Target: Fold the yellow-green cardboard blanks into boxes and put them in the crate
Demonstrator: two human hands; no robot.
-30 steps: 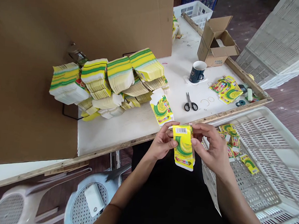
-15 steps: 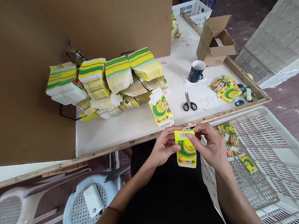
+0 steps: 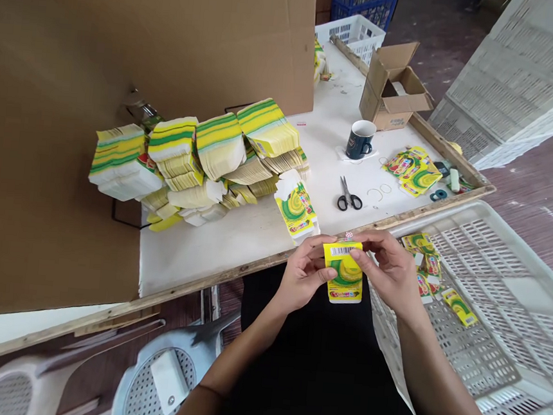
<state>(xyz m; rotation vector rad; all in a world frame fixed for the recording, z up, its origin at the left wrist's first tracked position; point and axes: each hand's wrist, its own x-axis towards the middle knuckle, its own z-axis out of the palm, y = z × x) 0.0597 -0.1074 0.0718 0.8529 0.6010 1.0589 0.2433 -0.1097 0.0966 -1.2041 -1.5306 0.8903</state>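
Note:
Both my hands hold one yellow and green printed carton (image 3: 345, 290) above my lap, just off the table's front edge. My left hand (image 3: 305, 273) pinches its left side, thumb on the printed face. At the upper right corner, my right hand (image 3: 393, 269) has its thumb on the face beside the barcode and its fingers behind. The fingers behind the carton are partly hidden. Beyond my hands, a few flat cartons (image 3: 296, 206) lie on the white table (image 3: 180, 257). Bundled stacks of flat cartons (image 3: 219, 144) are piled farther left.
Black-handled scissors (image 3: 349, 196), a dark mug (image 3: 360, 140), an open cardboard box (image 3: 393, 92) and loose cartons (image 3: 414, 169) sit on the table. At right, a white plastic crate (image 3: 517, 280) holds several folded cartons (image 3: 460, 306). A cardboard wall (image 3: 151, 28) stands left; a blue stool (image 3: 145, 377) is below.
The carton has tilted slightly in my hands, and its lower edge sits a little higher. Both hands keep their hold. The view has shifted slightly.

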